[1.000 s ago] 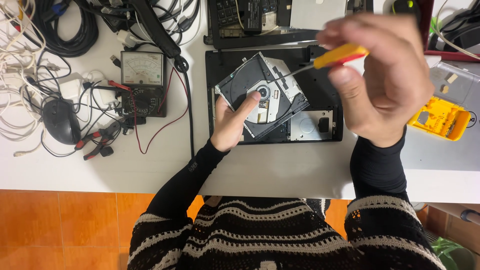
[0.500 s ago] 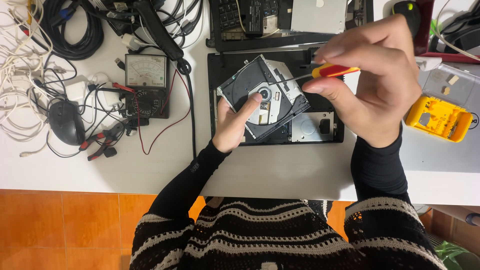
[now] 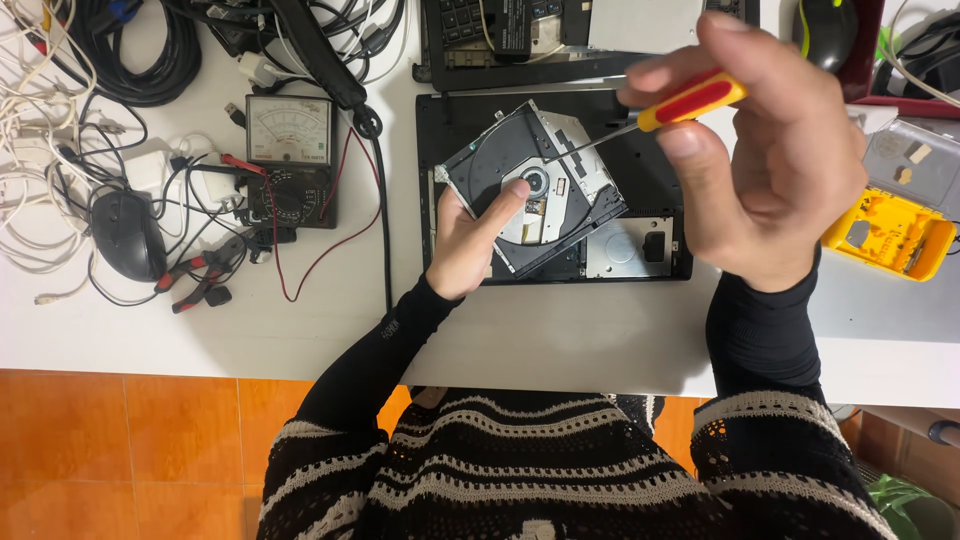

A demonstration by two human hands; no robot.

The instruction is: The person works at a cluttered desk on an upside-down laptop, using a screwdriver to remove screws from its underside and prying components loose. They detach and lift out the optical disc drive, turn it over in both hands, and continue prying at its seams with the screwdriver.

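left hand (image 3: pixel 468 245) gripping disc drive (image 3: pixel 535 185), right hand (image 3: pixel 765 165) gripping screwdriver (image 3: pixel 690 102)

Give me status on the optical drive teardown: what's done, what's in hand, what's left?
Done: the optical drive is lifted clear of the open laptop base, tilted above it. In hand: the left hand grips the drive's lower edge, thumb near the hub; the right hand holds a red-and-yellow screwdriver with its tip on the drive's top. Left: the drive is in one piece, cover not off.
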